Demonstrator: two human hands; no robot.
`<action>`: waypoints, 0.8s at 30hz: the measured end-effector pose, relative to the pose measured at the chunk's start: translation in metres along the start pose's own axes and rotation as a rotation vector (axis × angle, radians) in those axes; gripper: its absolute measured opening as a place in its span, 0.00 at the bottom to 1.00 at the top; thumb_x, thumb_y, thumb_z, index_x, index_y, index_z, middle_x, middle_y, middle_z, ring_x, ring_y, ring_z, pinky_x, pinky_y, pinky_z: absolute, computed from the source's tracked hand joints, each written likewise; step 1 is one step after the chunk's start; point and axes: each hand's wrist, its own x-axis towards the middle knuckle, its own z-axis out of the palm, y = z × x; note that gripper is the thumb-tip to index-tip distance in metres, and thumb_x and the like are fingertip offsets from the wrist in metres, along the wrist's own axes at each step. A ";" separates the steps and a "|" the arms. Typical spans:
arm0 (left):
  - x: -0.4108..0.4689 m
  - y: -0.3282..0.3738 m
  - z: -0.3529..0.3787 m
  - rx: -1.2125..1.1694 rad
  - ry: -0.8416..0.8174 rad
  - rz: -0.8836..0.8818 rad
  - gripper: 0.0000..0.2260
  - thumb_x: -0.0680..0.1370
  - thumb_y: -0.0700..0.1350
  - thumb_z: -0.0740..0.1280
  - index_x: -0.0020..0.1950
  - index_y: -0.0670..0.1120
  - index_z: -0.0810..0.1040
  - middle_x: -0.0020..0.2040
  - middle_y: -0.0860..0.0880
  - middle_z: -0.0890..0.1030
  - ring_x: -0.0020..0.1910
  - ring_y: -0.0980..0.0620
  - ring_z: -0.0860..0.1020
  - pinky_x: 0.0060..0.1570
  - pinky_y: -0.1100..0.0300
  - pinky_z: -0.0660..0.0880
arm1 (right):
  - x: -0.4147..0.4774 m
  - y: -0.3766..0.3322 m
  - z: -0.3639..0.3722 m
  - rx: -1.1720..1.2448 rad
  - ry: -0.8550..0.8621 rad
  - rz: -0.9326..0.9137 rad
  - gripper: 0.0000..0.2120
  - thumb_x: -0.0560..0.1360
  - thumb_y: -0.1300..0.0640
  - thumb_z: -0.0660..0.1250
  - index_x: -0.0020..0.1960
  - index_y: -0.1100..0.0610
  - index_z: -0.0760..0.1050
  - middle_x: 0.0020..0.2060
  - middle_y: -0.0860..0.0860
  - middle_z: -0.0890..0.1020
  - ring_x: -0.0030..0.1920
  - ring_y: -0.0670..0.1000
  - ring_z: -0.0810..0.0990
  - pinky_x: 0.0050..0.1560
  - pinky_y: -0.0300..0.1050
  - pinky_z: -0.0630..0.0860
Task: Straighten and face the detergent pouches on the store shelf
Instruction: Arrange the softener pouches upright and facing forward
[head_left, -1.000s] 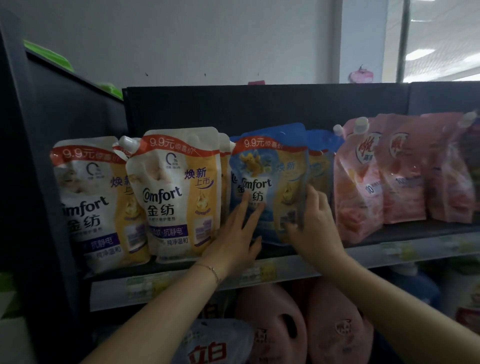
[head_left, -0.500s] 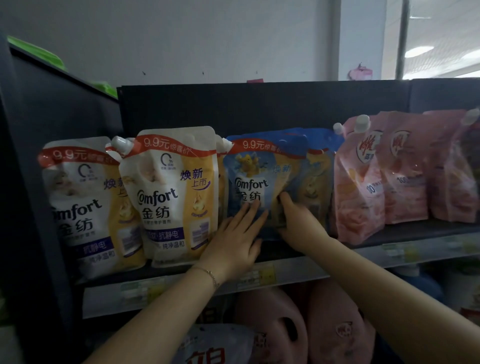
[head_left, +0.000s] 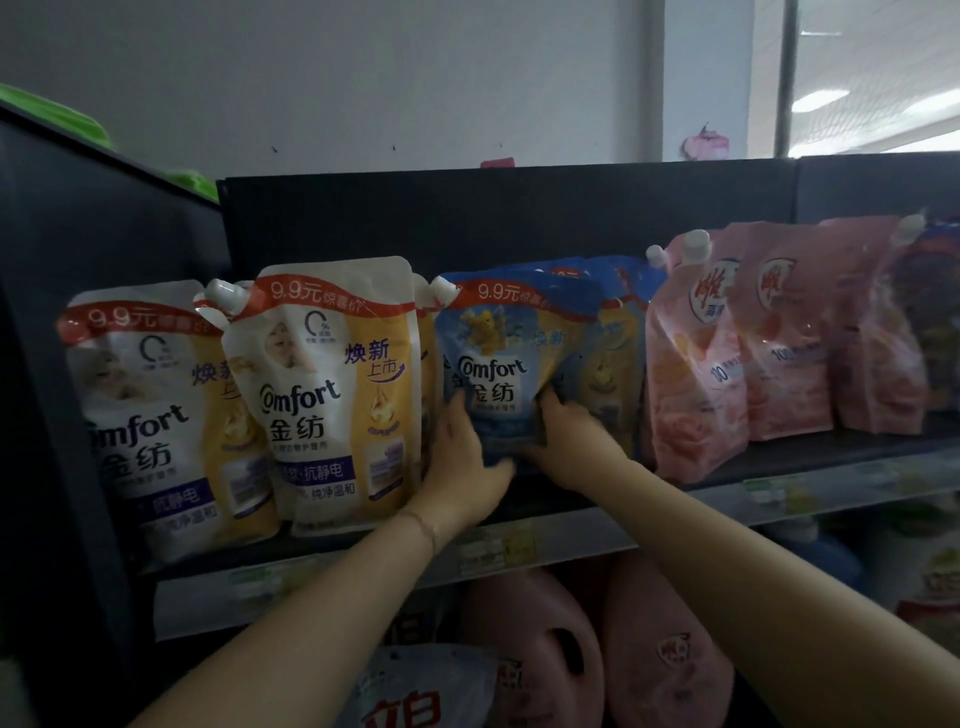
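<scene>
Front blue pouch stands mid-shelf, between white pouches and pink pouches. Left hand and right hand grip its lower edges, fingers curled round it. Risks: the soft base buckles and it slumps forward off the ledge; a sideways nudge topples the neighbours.

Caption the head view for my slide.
Left hand and right hand hold the blue pouch on the shelf between white pouches and pink pouches.
</scene>
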 end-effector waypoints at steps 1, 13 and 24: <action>0.002 0.005 0.001 -0.121 0.032 -0.063 0.36 0.74 0.41 0.70 0.75 0.46 0.52 0.72 0.47 0.62 0.72 0.49 0.62 0.67 0.63 0.60 | 0.000 0.000 -0.001 0.012 0.010 0.003 0.37 0.75 0.47 0.69 0.75 0.56 0.54 0.63 0.59 0.74 0.58 0.60 0.77 0.56 0.55 0.77; 0.013 0.012 0.006 -0.239 0.123 -0.249 0.34 0.75 0.43 0.72 0.73 0.43 0.54 0.71 0.46 0.64 0.70 0.48 0.66 0.65 0.62 0.63 | -0.008 0.013 -0.017 0.208 -0.113 -0.091 0.41 0.75 0.49 0.70 0.78 0.53 0.48 0.72 0.54 0.67 0.68 0.57 0.70 0.64 0.47 0.69; 0.005 0.020 0.008 0.571 0.187 0.244 0.46 0.78 0.41 0.65 0.74 0.52 0.27 0.74 0.48 0.25 0.74 0.46 0.30 0.73 0.49 0.41 | -0.005 -0.010 0.002 0.062 -0.114 -0.124 0.33 0.80 0.56 0.62 0.77 0.57 0.47 0.52 0.58 0.79 0.36 0.50 0.75 0.30 0.40 0.69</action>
